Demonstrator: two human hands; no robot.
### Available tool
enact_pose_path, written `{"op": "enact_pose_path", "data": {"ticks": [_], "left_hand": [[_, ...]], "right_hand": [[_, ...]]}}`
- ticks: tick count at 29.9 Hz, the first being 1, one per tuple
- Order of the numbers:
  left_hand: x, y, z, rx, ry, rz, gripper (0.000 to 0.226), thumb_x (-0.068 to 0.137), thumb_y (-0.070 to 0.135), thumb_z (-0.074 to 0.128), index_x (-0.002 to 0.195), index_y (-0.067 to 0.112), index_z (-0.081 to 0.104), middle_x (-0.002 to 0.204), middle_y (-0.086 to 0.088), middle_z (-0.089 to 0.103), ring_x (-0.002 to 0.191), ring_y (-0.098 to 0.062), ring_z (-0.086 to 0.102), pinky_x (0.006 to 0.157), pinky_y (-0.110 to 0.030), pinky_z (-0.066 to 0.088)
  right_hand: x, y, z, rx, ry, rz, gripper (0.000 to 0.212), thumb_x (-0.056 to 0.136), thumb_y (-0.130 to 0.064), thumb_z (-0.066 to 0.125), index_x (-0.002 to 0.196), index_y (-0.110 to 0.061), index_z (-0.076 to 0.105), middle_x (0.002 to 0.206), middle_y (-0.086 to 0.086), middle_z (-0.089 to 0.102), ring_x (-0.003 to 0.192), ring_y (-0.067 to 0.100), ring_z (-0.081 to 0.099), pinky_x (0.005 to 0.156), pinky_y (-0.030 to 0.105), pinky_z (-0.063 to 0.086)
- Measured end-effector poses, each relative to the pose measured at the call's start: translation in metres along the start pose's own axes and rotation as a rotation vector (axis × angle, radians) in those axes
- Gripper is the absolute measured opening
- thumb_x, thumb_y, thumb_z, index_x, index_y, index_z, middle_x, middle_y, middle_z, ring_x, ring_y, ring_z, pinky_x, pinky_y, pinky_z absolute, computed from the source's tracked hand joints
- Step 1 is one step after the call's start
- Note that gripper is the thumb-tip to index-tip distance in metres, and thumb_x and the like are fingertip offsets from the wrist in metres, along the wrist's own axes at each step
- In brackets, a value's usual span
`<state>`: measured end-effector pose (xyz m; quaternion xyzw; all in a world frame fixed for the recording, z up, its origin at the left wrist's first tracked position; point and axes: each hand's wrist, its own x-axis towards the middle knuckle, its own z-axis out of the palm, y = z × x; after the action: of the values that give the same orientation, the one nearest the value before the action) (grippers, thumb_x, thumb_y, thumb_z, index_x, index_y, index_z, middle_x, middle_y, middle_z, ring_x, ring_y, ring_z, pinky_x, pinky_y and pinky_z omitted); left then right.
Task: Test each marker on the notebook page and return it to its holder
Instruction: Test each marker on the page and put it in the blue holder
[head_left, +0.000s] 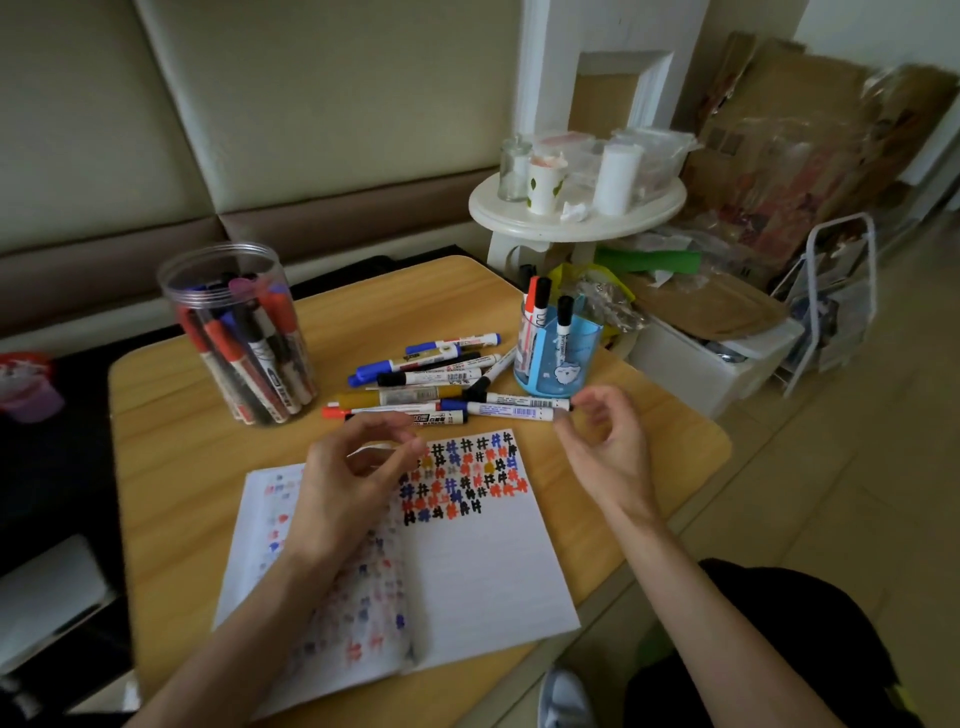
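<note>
An open notebook (483, 571) lies on the wooden table (171, 467), its right page topped with rows of black, blue, red and yellow test marks (467, 478). Several loose markers (431, 374) lie in a pile beyond it. A clear plastic jar (244, 332) full of markers stands at the left. At the right, a blue holder (556, 358) has three markers upright in it. My left hand (358, 473) hovers over the notebook's top edge, fingers loosely curled, holding nothing. My right hand (608, 447) hangs loosely curled too, its fingertips beside the ends of two white markers (519, 406).
A round white side table (576, 208) with jars and cups stands behind the desk. Cardboard, plastic bags and a white bin (727, 358) crowd the floor at the right. A padded bench back runs along the left.
</note>
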<state>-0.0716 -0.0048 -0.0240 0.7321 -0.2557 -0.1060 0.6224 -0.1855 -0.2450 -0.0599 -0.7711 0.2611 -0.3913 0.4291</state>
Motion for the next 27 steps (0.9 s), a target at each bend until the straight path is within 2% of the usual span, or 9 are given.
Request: {"op": "enact_pose_path", "data": {"ticks": [2, 5, 8, 11, 14, 18, 22, 27], "left_hand": [[0.000, -0.002, -0.004, -0.001, 0.025, 0.009, 0.024, 0.086, 0.023, 0.077, 0.109, 0.018, 0.072, 0.100, 0.004, 0.076, 0.089, -0.014, 0.076, 0.081, -0.028, 0.062], [0.001, -0.003, -0.006, 0.016, 0.059, 0.007, 0.022, 0.087, 0.023, 0.078, 0.107, 0.019, 0.072, 0.098, 0.006, 0.076, 0.087, -0.012, 0.076, 0.080, -0.026, 0.061], [0.000, -0.006, -0.009, 0.015, 0.101, -0.012, 0.017, 0.086, 0.022, 0.080, 0.102, 0.019, 0.073, 0.095, 0.007, 0.076, 0.084, -0.011, 0.075, 0.077, -0.026, 0.061], [0.001, -0.012, -0.016, 0.016, 0.127, -0.029, 0.016, 0.086, 0.023, 0.080, 0.101, 0.021, 0.074, 0.093, 0.008, 0.076, 0.082, -0.012, 0.075, 0.075, -0.026, 0.062], [-0.001, -0.013, -0.020, 0.024, 0.130, -0.033, 0.017, 0.085, 0.024, 0.080, 0.101, 0.023, 0.074, 0.092, 0.009, 0.076, 0.081, -0.010, 0.074, 0.072, -0.022, 0.059], [-0.002, -0.016, -0.018, 0.006, 0.152, -0.067, 0.020, 0.082, 0.026, 0.083, 0.100, 0.023, 0.074, 0.091, 0.009, 0.076, 0.080, -0.011, 0.075, 0.070, -0.023, 0.058], [-0.002, -0.012, -0.015, 0.001, 0.142, -0.082, 0.022, 0.082, 0.026, 0.083, 0.102, 0.024, 0.073, 0.093, 0.009, 0.076, 0.082, -0.011, 0.075, 0.075, -0.030, 0.061], [-0.003, -0.008, -0.016, -0.008, 0.145, -0.077, 0.022, 0.082, 0.024, 0.083, 0.102, 0.022, 0.073, 0.093, 0.009, 0.076, 0.080, -0.010, 0.075, 0.076, -0.031, 0.063]], "right_hand": [[-0.005, -0.007, 0.007, -0.037, -0.133, -0.050, 0.020, 0.088, -0.016, 0.079, 0.102, -0.022, 0.067, 0.104, -0.009, 0.064, 0.094, 0.001, 0.057, 0.076, 0.009, 0.047], [-0.005, -0.020, 0.028, -0.111, -0.299, -0.150, 0.023, 0.090, -0.026, 0.079, 0.112, -0.025, 0.070, 0.105, -0.017, 0.062, 0.098, -0.002, 0.057, 0.077, 0.010, 0.048], [-0.001, -0.026, 0.048, -0.241, -0.377, -0.293, 0.032, 0.091, -0.029, 0.077, 0.122, -0.023, 0.069, 0.111, -0.015, 0.059, 0.095, -0.005, 0.054, 0.081, 0.012, 0.045], [0.003, -0.029, 0.065, -0.369, -0.406, -0.402, 0.036, 0.094, -0.032, 0.073, 0.127, -0.020, 0.067, 0.118, -0.008, 0.057, 0.101, 0.004, 0.057, 0.083, 0.022, 0.053], [0.003, -0.031, 0.069, -0.458, -0.406, -0.461, 0.035, 0.097, -0.034, 0.067, 0.128, -0.017, 0.067, 0.118, -0.005, 0.055, 0.095, 0.008, 0.057, 0.075, 0.023, 0.054], [0.005, -0.030, 0.072, -0.512, -0.403, -0.473, 0.035, 0.095, -0.035, 0.070, 0.124, -0.016, 0.068, 0.117, -0.002, 0.055, 0.096, 0.009, 0.057, 0.075, 0.021, 0.053], [0.008, -0.031, 0.074, -0.519, -0.399, -0.464, 0.027, 0.090, -0.036, 0.074, 0.109, -0.018, 0.069, 0.114, -0.003, 0.057, 0.100, 0.012, 0.058, 0.078, 0.029, 0.059], [0.008, -0.033, 0.075, -0.544, -0.425, -0.480, 0.026, 0.093, -0.033, 0.074, 0.113, -0.016, 0.073, 0.110, -0.001, 0.063, 0.103, 0.016, 0.058, 0.080, 0.034, 0.055]]}}
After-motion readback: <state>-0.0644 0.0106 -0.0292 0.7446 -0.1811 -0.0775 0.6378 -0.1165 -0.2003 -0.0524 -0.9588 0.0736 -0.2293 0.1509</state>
